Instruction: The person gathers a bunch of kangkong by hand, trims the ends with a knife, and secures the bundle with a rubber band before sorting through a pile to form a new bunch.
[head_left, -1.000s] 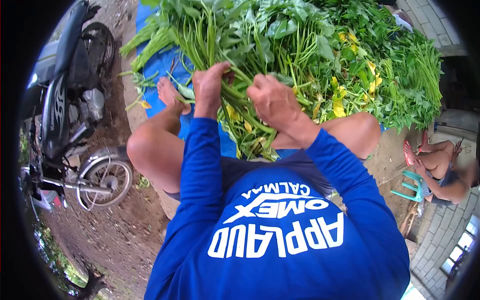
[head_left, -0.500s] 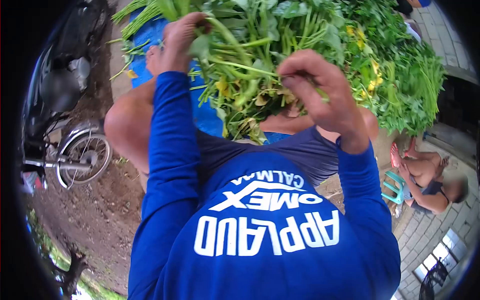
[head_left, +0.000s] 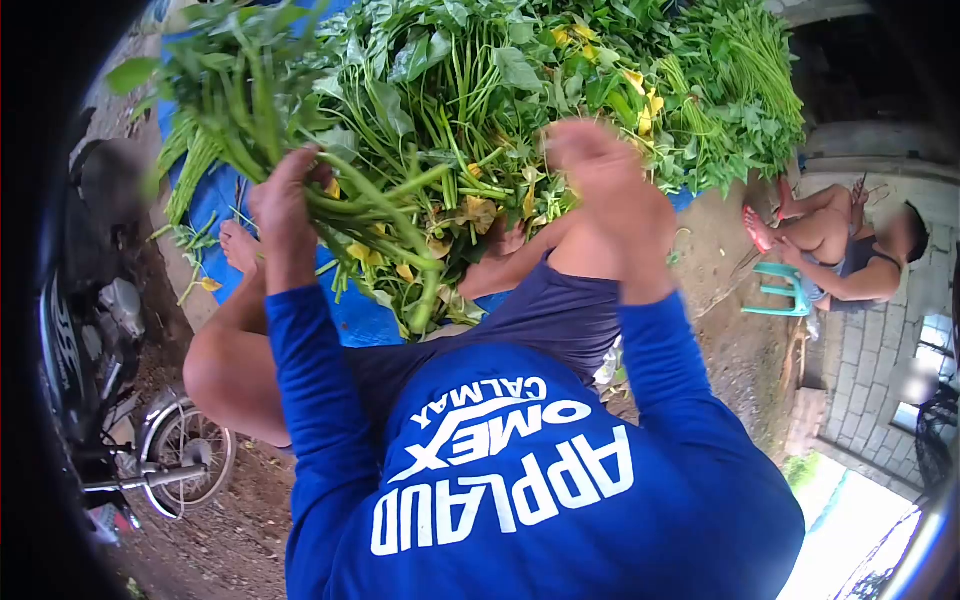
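Observation:
My left hand [head_left: 288, 212] is closed around a bunch of leafy green stems [head_left: 255, 115] that look like water spinach. The leaves point up and away, and the cut stem ends hang down over my lap side. Over the near right part of the heap, my right hand [head_left: 610, 195] is raised and smeared by motion, so its fingers do not show clearly. Beneath both hands spreads a large heap of the same greens [head_left: 450, 110], mixed with yellow leaves [head_left: 645, 100].
A blue tarp [head_left: 365, 322] lies under the greens, between my bent legs. To the left stands a motorcycle with a spoked wheel [head_left: 190, 455]. At the right, a person [head_left: 850, 255] sits on a green plastic stool [head_left: 780, 290] on paving.
My left hand has moved left and down in view, now with a full bunch gripped. The right hand has lifted off the stem it was pinching. The view has shifted.

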